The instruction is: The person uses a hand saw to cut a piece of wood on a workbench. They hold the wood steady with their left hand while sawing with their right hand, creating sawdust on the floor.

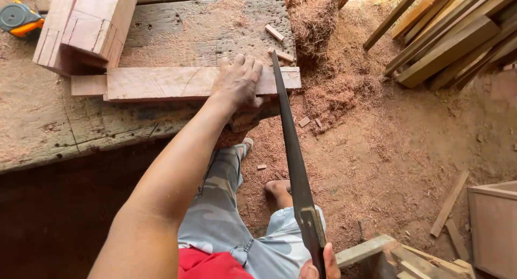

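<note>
My left hand [238, 79] presses flat on a long wooden board [161, 83] that lies across the worn workbench [48, 123]. The fingers are spread over the board's right part. My right hand [319, 265], at the bottom edge, grips the handle of a hand saw [293, 150]. The saw's dark blade runs up and slightly left. Its tip rests on the board just right of my left hand, near the board's right end.
Thick joined timber blocks [86, 26] and a tape measure [19, 19] sit at the bench's back left. Small offcuts [274, 32] lie near the board. Sawdust covers the ground, with stacked planks [452, 36] at the back right and a wooden box [495, 225] at the right.
</note>
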